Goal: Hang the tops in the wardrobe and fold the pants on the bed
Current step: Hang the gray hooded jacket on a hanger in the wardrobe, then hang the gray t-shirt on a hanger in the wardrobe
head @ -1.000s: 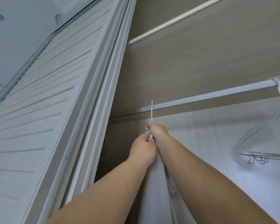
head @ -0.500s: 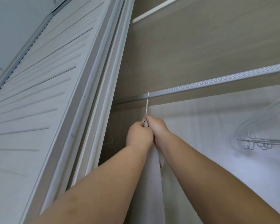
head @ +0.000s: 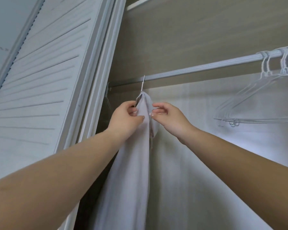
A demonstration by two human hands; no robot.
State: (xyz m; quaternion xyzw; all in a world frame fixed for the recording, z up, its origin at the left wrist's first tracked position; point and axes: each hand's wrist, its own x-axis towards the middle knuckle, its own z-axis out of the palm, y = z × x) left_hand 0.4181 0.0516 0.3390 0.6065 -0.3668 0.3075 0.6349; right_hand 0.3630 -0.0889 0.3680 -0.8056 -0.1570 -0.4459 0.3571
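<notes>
The top [head: 133, 146], a pale garment, hangs on a hanger whose hook [head: 143, 83] rises just above the fingers to the wardrobe rail [head: 206, 68]. The left hand [head: 125, 118] pinches the cloth near the collar, with fingers [head: 139, 117] curled into the fabric. The right hand [head: 169, 118] is on the other side of the garment; its fingers [head: 156, 111] are bent toward the cloth and seem to touch or lightly pinch its edge, though I cannot tell how firmly.

The hook is seen edge-on, so whether it sits fully over the rail is not clear. If it is only perched, a downward tug from either hand could drag it off and drop the top. Pulling the cloth unevenly could also slide one shoulder off the hanger, leaving the garment lopsided or on the wardrobe floor. To the right of the fingers, well apart, empty hangers [head: 256, 103] crowd the rail; a sideways shove might tangle with them. The louvred door [head: 40, 80] stands to the left.
</notes>
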